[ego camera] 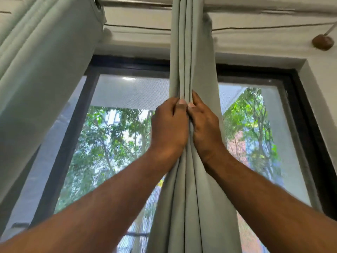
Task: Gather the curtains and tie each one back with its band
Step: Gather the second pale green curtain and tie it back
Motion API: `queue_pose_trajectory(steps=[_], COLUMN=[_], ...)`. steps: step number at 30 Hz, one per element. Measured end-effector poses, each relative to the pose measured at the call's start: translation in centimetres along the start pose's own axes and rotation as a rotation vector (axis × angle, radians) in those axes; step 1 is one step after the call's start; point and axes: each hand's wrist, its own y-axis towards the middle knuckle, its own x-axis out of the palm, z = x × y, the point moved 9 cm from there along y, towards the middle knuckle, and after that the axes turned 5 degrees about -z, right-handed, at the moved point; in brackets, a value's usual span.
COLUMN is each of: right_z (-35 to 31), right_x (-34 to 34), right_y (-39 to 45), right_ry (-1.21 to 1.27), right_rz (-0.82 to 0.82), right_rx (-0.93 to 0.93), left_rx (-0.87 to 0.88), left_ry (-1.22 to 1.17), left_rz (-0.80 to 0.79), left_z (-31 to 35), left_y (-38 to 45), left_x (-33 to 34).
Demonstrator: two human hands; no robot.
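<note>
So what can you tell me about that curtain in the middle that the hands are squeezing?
The middle curtain is pale grey-green, smooth cloth that looks fairly thick. It hangs straight down from the top of the picture, in front of the window, gathered into a narrow bunch of long upright folds. The left hand and the right hand squeeze it from both sides about halfway down, thumbs pressed into the folds. Below the hands it spreads wider. No band is around it.

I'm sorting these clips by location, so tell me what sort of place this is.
Probably a room in a home, at a window. Pale green curtains hang from a rod over a dark-framed window with an insect screen, trees outside. Both hands, left hand and right hand, grip the gathered middle curtain.
</note>
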Motion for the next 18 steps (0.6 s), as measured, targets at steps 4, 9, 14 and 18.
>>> queue_pose_trajectory(steps=[4,9,14,18], right_z=[0.0,-0.5,-0.9,-0.5], right_x=[-0.2,-0.3,-0.3,0.4], right_y=[-2.9,-5.6,-9.6,-11.9], right_ry=[0.034,0.078,-0.071,-0.117], right_rz=[0.041,0.081,0.113,0.14], right_rx=[0.005,0.04,0.036,0.062], left_rx=[-0.103,-0.111,-0.114,-0.176], left_ry=[-0.142,-0.262,-0.238,-0.23], left_rz=[0.031,-0.043,-0.01,-0.097], left_z=[-0.9,-0.5,-0.4,-1.6], left_y=[-3.7,-6.3,-8.4,-10.7], left_x=[0.3,0.6,-1.5,-2.2])
